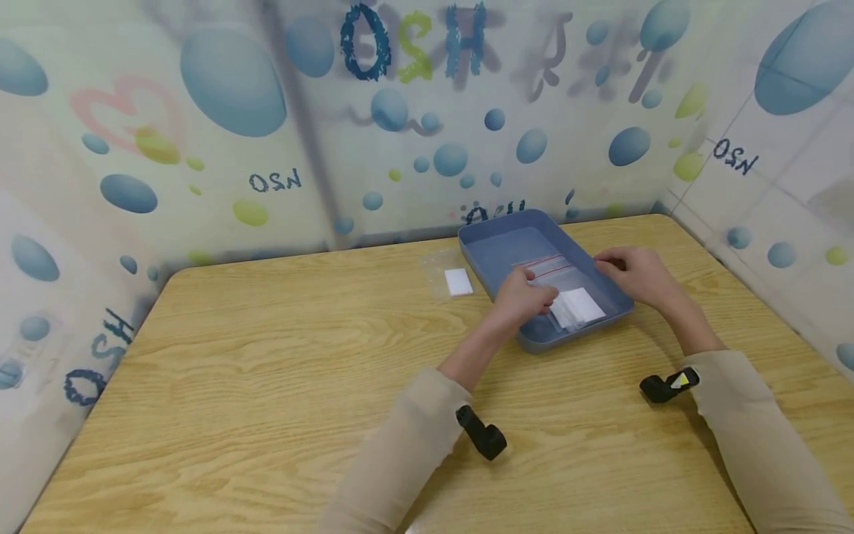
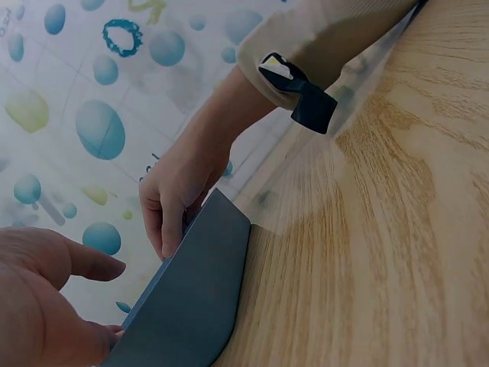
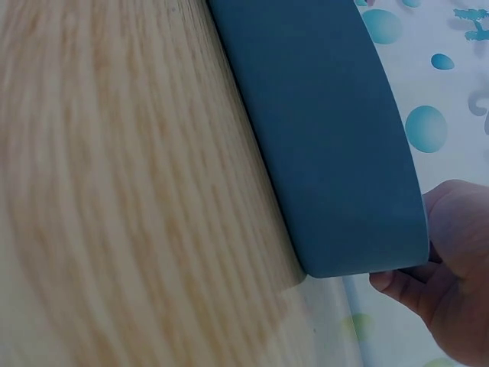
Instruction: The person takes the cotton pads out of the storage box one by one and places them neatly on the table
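A blue-grey tray [image 1: 497,256] sits on the table, with clear zip bags [image 1: 554,271] with red seal lines and white cards [image 1: 580,305] inside it. My left hand [image 1: 523,299] reaches over the tray's near left side, its fingertips at the bags. Seen from the left wrist, the left thumb and fingers [image 2: 98,262] stand apart with a gap between them, partly hidden by the tray wall. My right hand [image 1: 637,274] holds the tray's right rim; in the right wrist view its fingers [image 3: 401,287] meet the tray's upper corner.
Left of the tray, a clear bag with a white card [image 1: 458,282] lies flat on the wooden table [image 1: 280,371]. A patterned wall covering [image 1: 400,163] rises behind the table and along both sides. Black wrist cameras [image 1: 490,441] sit at both cuffs.
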Tool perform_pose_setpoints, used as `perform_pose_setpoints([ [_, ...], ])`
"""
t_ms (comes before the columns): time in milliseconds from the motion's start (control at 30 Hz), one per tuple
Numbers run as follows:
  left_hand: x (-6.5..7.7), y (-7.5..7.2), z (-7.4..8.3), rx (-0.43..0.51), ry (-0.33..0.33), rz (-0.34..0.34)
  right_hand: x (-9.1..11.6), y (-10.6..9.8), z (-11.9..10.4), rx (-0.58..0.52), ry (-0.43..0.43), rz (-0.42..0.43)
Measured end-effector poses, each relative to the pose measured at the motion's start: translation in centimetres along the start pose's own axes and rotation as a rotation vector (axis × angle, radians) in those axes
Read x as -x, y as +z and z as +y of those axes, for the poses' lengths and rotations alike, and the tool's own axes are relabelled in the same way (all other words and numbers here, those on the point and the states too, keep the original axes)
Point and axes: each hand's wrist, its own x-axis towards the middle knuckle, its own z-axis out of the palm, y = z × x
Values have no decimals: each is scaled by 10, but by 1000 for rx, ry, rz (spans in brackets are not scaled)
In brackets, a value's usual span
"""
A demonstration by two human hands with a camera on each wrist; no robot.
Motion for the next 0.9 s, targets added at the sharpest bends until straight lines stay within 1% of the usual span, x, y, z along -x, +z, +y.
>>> perform_pose_setpoints([
  [200, -2, 4, -1, -11, -15, 5, 0, -1, 0, -2, -6, -1],
  [500, -4, 8, -2, 55, -28, 8, -1, 0, 0, -2, -1, -6],
  [733, -7, 12, -1, 74, -74, 27, -1, 0, 0, -3, -1, -1],
  [900, -12, 16, -1, 128, -112, 48, 1, 0, -1, -2, -8, 5],
])
